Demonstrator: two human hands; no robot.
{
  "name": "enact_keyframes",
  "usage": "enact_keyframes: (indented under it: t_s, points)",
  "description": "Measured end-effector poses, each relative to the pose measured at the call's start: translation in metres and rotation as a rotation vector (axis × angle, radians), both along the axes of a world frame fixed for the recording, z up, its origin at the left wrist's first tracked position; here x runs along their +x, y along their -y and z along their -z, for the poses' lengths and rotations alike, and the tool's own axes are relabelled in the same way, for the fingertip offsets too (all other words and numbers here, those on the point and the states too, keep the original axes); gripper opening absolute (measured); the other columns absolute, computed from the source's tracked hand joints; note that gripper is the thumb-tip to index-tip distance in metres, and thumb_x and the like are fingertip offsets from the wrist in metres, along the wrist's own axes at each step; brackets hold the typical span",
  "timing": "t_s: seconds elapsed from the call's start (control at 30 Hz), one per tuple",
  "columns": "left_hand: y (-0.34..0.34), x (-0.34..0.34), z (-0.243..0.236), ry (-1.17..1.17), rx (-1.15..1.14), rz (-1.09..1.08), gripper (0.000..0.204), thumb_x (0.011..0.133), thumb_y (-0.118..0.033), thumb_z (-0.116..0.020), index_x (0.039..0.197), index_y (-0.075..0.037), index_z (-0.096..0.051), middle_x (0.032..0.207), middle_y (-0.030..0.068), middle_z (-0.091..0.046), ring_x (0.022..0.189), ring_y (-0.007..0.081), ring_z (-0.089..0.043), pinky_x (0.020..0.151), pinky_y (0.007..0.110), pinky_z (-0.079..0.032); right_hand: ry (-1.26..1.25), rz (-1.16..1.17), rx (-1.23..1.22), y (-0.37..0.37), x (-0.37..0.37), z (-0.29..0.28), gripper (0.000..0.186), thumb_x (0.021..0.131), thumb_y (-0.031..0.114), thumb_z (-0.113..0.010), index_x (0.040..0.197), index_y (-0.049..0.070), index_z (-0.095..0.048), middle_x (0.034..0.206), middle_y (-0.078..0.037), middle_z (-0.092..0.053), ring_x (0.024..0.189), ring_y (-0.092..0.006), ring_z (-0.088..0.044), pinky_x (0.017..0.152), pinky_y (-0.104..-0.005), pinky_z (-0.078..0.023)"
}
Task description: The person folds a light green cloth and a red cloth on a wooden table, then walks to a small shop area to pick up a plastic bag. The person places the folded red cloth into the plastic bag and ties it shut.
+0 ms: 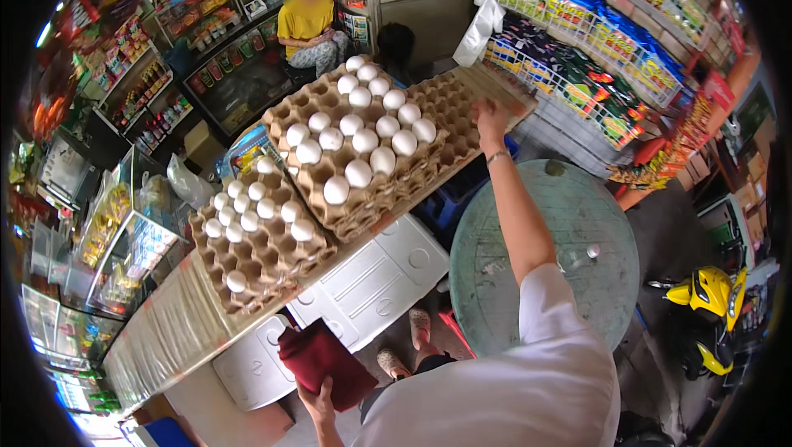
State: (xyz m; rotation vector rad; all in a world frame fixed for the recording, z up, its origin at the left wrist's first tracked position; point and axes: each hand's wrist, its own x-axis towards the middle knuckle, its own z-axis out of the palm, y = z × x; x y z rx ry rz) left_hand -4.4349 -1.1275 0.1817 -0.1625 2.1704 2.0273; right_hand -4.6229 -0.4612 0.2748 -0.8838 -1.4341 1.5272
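My left hand (320, 394) grips a folded dark red cloth (328, 361) low in view. My right hand (489, 121) reaches over the rightmost egg carton (447, 107), which has empty cups; its fingers are curled, their contents unclear. A stacked carton (307, 185) in the middle holds several white eggs (365, 140) among empty cups. To its left, another carton (256, 261) holds several more eggs (247, 203). The cartons rest on a long covered counter (162, 333).
White cooler lids (384, 262) lie below the counter, a round green table (495, 315) beside my right arm. Snack racks (577, 76) and glass cases (111, 232) flank the counter. A person in yellow (305, 28) sits behind, near a dark-haired person (394, 47). A yellow scooter (705, 307) stands right.
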Motion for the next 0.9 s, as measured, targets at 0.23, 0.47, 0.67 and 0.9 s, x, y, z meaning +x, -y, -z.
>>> enact_keyframes:
  t_s: [0.23, 0.47, 0.67, 0.9]
  points:
    - [-0.074, -0.008, -0.030, 0.033, -0.052, -0.096, 0.071, 0.074, -0.013, -0.081, 0.134, 0.003, -0.048, 0.120, 0.0140, -0.061, 0.108, 0.0236, -0.058, 0.096, 0.037, -0.045, -0.059, 0.291, 0.282, -0.172, -0.119, 0.086, 0.029, 0.089, 0.022, -0.069, 0.102, -0.003, -0.064, 0.088, -0.008, -0.066, 0.077, -0.0166, -0.062, 0.067, -0.0325, -0.050]
    - [-0.125, -0.018, -0.042, 0.044, -0.116, -0.100, 0.064, 0.074, -0.011, -0.078, 0.130, 0.004, -0.051, 0.115, 0.0136, -0.063, 0.103, 0.0232, -0.060, 0.093, 0.036, -0.047, 0.021, 0.450, 0.271, -0.144, -0.173, 0.057, 0.043, 0.076, 0.031, -0.083, 0.094, -0.002, -0.063, 0.099, -0.016, -0.064, 0.091, -0.0289, -0.062, 0.081, -0.0394, -0.049]
    - [-0.148, -0.035, -0.044, 0.072, -0.155, -0.045, 0.060, 0.074, -0.015, -0.078, 0.126, 0.003, -0.054, 0.111, 0.0129, -0.065, 0.101, 0.0223, -0.061, 0.091, 0.035, -0.048, 0.088, 0.653, 0.510, -0.165, -0.208, 0.053, 0.055, 0.070, 0.040, -0.087, 0.091, -0.004, -0.063, 0.089, -0.013, -0.063, 0.075, -0.0279, -0.058, 0.072, -0.0408, -0.049]
    - [-0.151, -0.048, -0.041, 0.071, -0.148, -0.041, 0.060, 0.074, -0.015, -0.079, 0.126, 0.003, -0.055, 0.112, 0.0129, -0.065, 0.102, 0.0218, -0.061, 0.091, 0.035, -0.047, -0.060, 0.560, 0.510, -0.171, -0.211, 0.016, 0.032, 0.080, 0.023, -0.078, 0.076, -0.004, -0.062, 0.069, -0.017, -0.063, 0.061, -0.0334, -0.058, 0.064, -0.0423, -0.047]
